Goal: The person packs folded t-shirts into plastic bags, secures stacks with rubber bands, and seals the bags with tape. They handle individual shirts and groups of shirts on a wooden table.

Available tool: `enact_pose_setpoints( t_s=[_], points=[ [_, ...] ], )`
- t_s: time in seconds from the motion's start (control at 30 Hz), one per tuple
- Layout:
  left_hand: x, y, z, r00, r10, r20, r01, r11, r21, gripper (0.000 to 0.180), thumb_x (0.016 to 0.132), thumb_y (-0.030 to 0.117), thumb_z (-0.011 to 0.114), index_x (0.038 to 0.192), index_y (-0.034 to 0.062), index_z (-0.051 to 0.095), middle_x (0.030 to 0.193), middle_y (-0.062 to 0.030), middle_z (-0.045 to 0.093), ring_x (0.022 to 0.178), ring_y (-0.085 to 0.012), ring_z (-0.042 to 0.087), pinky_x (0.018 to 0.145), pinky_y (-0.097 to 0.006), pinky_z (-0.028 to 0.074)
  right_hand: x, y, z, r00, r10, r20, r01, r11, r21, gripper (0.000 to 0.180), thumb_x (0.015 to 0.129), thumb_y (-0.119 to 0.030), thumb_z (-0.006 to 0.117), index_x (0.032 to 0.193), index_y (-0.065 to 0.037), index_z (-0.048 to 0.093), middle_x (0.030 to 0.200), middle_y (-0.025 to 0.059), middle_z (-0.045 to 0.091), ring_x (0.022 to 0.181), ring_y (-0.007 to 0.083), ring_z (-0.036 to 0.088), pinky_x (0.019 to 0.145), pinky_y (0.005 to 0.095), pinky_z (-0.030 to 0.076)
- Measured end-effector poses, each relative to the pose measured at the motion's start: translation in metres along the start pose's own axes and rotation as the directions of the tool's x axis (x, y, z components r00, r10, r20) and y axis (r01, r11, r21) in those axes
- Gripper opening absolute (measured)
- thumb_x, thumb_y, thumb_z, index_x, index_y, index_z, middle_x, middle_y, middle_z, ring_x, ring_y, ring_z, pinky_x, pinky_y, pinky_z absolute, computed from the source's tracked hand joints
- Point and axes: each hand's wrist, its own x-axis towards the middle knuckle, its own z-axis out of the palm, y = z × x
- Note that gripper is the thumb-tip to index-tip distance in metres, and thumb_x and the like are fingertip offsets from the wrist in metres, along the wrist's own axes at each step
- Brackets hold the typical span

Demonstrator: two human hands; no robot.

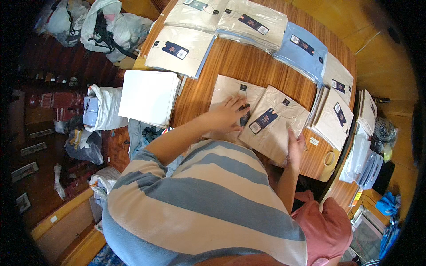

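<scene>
Two folded beige shirts in clear plastic lie side by side in front of me at the table's near edge. Each bears a dark hang tag. My left hand (229, 114) rests with spread fingers on the left beige shirt (220, 88), partly covering its tag. My right hand (294, 148) pinches the lower right edge of the right beige shirt (268, 138), thumb on top; the fingers beneath are partly hidden. The right shirt lies slightly tilted and overlaps the left one's edge.
The wooden table (199, 99) carries more bagged shirts: a beige stack (248, 17), a blue stack (301, 62) and a beige pile (330, 119). White sheets (148, 95) overhang its left edge. White sacks (106, 104) stand left; several packs (370, 166) sit at the right.
</scene>
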Motion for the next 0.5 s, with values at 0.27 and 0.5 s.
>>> enact_pose_setpoints(
  t_s=[0.27, 0.5],
  points=[
    [0.022, -0.292, -0.168, 0.513, -0.558, -0.652, 0.556, 0.795, -0.242, 0.053, 0.088, 0.038, 0.079, 0.128, 0.0039, 0.071, 0.125, -0.0249, 0.071, 0.116, -0.0384, 0.069, 0.101, -0.045, 0.053, 0.011, -0.015, 0.0, 0.992, -0.114, -0.048, 0.079, 0.884, -0.461, 0.066, 0.093, -0.027, 0.08, 0.138, 0.012, 0.052, 0.125, 0.0252, 0.067, 0.113, 0.0261, 0.065, 0.096, 0.036, 0.052],
    [0.045, -0.433, -0.193, 0.303, -0.851, -0.429, 0.834, 0.455, -0.313, 0.068, 0.081, 0.054, 0.08, 0.119, -0.0026, 0.074, 0.114, -0.0254, 0.075, 0.11, -0.0391, 0.072, 0.096, -0.046, 0.055, 0.023, 0.0, -0.011, 0.858, -0.511, -0.044, 0.263, 0.512, -0.818, 0.077, 0.092, -0.028, 0.08, 0.145, 0.014, 0.045, 0.124, 0.0329, 0.065, 0.116, 0.0353, 0.065, 0.1, 0.0404, 0.051]
  ],
)
